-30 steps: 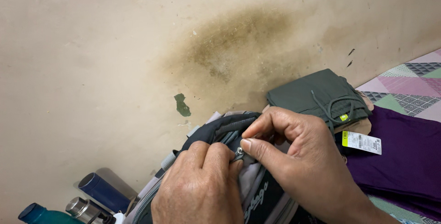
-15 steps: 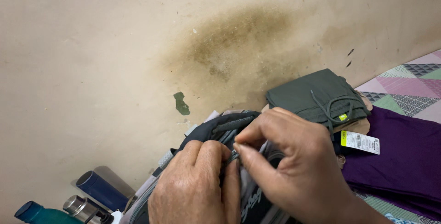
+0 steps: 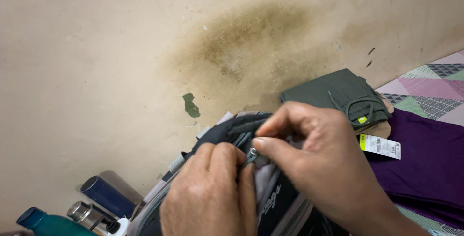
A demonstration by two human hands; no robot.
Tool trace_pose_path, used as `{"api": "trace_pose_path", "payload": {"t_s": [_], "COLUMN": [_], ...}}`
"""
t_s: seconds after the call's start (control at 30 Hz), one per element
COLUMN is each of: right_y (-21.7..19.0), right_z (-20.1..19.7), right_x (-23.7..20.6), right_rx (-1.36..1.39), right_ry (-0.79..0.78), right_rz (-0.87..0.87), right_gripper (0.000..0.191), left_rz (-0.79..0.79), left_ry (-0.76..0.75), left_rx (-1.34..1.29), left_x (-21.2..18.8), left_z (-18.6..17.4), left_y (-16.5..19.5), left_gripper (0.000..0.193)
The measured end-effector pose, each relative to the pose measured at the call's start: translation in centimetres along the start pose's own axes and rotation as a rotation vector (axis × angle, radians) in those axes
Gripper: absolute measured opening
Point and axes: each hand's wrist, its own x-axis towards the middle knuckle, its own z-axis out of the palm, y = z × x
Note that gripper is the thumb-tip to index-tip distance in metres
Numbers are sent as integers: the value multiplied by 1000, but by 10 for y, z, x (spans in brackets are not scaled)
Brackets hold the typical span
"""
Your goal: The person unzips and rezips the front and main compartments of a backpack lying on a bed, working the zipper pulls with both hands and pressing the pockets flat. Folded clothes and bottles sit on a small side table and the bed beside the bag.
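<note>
Both hands have crept a touch toward the lower middle of the frame since a second ago, and the right hand (image 3: 319, 163) has curled tighter over the top of the backpack (image 3: 270, 202). Thumb and forefinger of that hand are pinched shut on the small metal zip pull (image 3: 251, 154), right at the centre of the picture. The other fingers are bent loosely above it.

The left hand (image 3: 208, 197) sits low in the frame, closed into a grip on the bag's fabric just beside the pull, knuckles up. It looks to be bracing the cloth so the zip has something to run against.

The backpack itself, dark with grey panels, fills the bottom centre, leaning near the stained wall (image 3: 145, 47).

By my reading, this is the zip step, caught mid-grip, with the pull seated but the track around it mostly hidden under the fingers. Whether the zip is going open or shut, I can't tell. What the next bit calls for is a steady pull along the curve of the track while the left hand keeps the fabric taut, so the slider doesn't snag.

Off to the right lie folded grey shorts (image 3: 338, 95) and a purple garment (image 3: 425, 163) with a paper tag (image 3: 380, 146). Bottles (image 3: 92, 212) stand at lower left.
</note>
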Motion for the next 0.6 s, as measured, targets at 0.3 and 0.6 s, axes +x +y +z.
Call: {"api": "trace_pose_path", "payload": {"t_s": [0.3, 0.6], "right_y": [5, 56], "right_z": [-13, -28], "right_x": [13, 12], "right_rx": [-84, 247], "right_ry": [-73, -55], "right_rz": [-19, 330], "right_gripper": [6, 13], "left_rz": [-5, -107], "left_ry": [-24, -85], "left_rx": [-30, -64], "left_x": [-3, -20], "left_z": [12, 66], "left_y": [-8, -45], "left_gripper": [22, 25]}}
